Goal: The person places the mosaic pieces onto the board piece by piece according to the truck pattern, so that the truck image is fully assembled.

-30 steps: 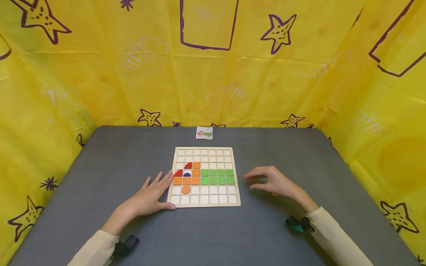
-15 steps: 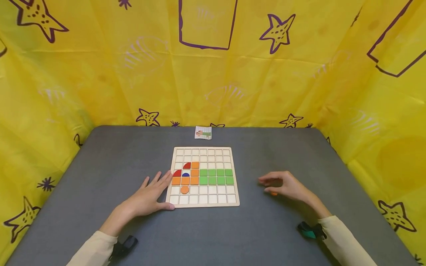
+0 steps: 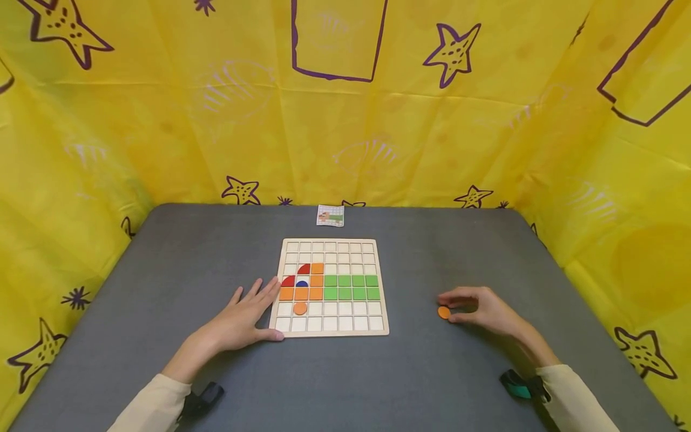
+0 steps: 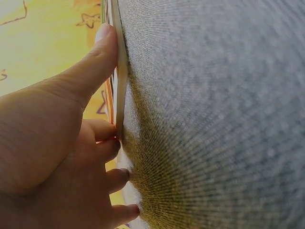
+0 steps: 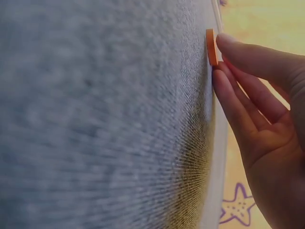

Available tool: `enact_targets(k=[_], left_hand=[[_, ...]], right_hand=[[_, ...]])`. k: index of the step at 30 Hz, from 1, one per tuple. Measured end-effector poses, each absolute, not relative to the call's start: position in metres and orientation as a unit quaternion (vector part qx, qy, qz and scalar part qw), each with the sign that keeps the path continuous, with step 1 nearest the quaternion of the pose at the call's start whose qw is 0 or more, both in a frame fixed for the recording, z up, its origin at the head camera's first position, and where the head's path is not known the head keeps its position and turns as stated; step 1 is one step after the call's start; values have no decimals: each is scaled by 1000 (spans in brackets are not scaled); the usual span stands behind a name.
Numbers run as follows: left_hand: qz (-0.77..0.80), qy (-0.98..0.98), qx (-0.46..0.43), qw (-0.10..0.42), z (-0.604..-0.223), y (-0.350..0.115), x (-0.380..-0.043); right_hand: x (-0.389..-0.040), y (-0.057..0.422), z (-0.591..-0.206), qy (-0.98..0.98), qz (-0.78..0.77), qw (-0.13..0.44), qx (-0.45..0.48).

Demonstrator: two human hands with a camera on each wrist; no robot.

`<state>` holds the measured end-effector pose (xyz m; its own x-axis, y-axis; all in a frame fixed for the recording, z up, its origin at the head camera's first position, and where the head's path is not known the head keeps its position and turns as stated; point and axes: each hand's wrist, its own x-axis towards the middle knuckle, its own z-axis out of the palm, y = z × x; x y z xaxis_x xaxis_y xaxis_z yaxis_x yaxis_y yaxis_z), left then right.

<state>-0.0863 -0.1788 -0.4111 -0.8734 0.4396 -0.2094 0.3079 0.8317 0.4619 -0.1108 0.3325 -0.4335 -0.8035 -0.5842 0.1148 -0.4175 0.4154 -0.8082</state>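
Note:
A pale wooden grid board [image 3: 361, 331] lies on the table. Green squares [image 3: 351, 287], orange squares [image 3: 316, 281], red quarter-circle pieces [image 3: 288, 281] and a blue half-circle piece [image 3: 302, 284] fill some cells; an orange disc [image 3: 300, 308] sits below them. My left hand [image 3: 237, 321] is spread, thumb and fingertips touching the board's left edge; the left wrist view shows the thumb [image 4: 102, 50] against it. Right of the board, my right hand [image 3: 483, 309] reaches a second orange disc [image 5: 210, 46] lying flat on the table, thumb and fingertips right at its edge.
A small printed card [image 3: 330, 216] with a coloured grid picture lies behind the board. The grey table [image 3: 216, 240] meets a yellow curtain [image 3: 345, 120] with starfish drawings at the back and sides. Dark straps are on both wrists.
My right hand has moved right, away from the board, over to the loose orange disc, which now shows fully. My left hand has stayed at the board's edge.

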Motion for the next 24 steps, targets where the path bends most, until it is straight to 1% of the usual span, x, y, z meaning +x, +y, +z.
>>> enact_targets(k=[9,14,24], left_hand=[[215,944,196,157,-412,-180,-87],[211,944,200,154,-413,-180,-87],[211,944,203,152,-413,-180,-88]], right_hand=[[-105,327,-431,847,-414,58,-327],[-106,321,-432,844,-409,49,-343],[-105,313,-431,850,-398,23,-344]])
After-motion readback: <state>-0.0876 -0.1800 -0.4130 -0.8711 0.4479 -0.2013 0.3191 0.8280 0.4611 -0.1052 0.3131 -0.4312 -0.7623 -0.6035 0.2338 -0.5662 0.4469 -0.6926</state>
